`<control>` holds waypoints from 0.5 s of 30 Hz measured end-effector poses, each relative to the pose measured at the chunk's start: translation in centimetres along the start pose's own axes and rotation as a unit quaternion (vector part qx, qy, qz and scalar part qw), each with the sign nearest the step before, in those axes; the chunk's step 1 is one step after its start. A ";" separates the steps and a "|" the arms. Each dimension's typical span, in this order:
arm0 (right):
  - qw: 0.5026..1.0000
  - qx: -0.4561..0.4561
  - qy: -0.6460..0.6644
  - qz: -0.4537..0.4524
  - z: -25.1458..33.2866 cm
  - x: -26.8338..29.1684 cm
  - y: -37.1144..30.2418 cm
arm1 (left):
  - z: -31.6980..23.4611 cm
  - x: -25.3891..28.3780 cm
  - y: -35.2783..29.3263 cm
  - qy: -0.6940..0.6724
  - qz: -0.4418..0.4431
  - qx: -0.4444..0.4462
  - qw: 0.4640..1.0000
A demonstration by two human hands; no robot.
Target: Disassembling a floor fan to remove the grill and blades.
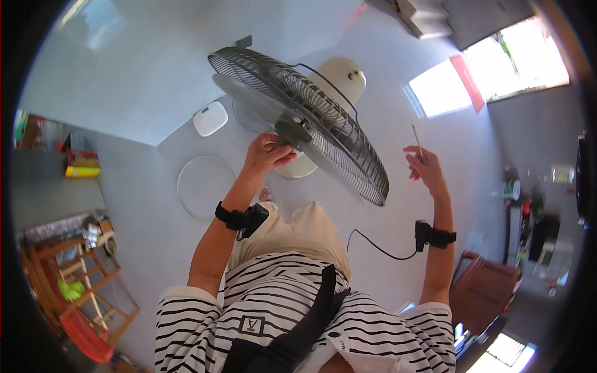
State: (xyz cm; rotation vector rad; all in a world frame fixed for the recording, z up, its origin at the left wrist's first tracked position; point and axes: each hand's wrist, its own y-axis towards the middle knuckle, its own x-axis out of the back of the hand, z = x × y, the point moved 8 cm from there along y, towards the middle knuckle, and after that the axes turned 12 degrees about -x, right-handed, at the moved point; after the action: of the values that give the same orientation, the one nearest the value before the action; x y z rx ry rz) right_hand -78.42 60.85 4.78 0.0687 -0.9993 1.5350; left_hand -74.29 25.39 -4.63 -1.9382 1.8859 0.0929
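In front of me stands an electric fan with its front guard off. Its dark rear wire guard (pixel 364 163) slants across the view, and the cream motor housing (pixel 339 79) is behind it. Grey translucent fan blades (pixel 245 98) spread from a dark hub (pixel 291 130). My left hand (pixel 267 153) is closed at the hub, fingers pinched on its near side; the exact part between the fingertips is partly hidden. Away to the right, my right hand (pixel 426 169) holds a screwdriver (pixel 417 140) by its handle, its thin metal shaft pointing up.
A pale hoop (pixel 178 186) lies on the floor at left, near a white bathroom scale (pixel 210 119). Wooden chair frames (pixel 93 292) stand far left. A brown wooden cabinet (pixel 485 292) is at lower right. A black cable (pixel 379 250) hangs from my right wrist strap.
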 end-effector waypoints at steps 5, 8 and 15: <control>0.985 0.095 -0.116 0.085 9.4 -2.0 6.7 | 0.1 -0.1 -1.1 -0.041 -0.087 -0.071 0.993; 0.974 0.207 -0.067 0.066 15.6 -3.8 8.6 | 0.0 0.2 -1.3 -0.080 -0.130 -0.116 0.981; 0.955 0.218 -0.143 0.142 19.3 -8.6 10.0 | 1.8 -0.2 -1.0 -0.134 -0.193 -0.153 0.960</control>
State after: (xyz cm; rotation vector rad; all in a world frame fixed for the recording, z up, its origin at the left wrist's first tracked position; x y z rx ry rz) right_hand -93.97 43.44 6.53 0.4891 -0.9017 2.0334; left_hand -72.86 26.21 -5.95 -2.3262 1.3542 0.5281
